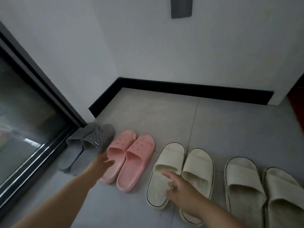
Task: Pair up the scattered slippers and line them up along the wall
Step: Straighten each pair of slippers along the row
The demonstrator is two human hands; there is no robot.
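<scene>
Several slipper pairs stand side by side on the grey tiled floor, toes toward the wall. From the left: a grey perforated pair, a pink pair, a cream pair with dark trim and a second cream pair at the right edge. My left hand reaches out with straight fingers, between the grey pair and the pink pair, fingertips at the left pink slipper's strap. My right hand hovers with spread fingers over the left slipper of the first cream pair, holding nothing.
A white wall with a black skirting board runs across behind bare floor tiles. A dark-framed glass door stands at the left, close to the grey pair. A dark doorway edge shows at the far right.
</scene>
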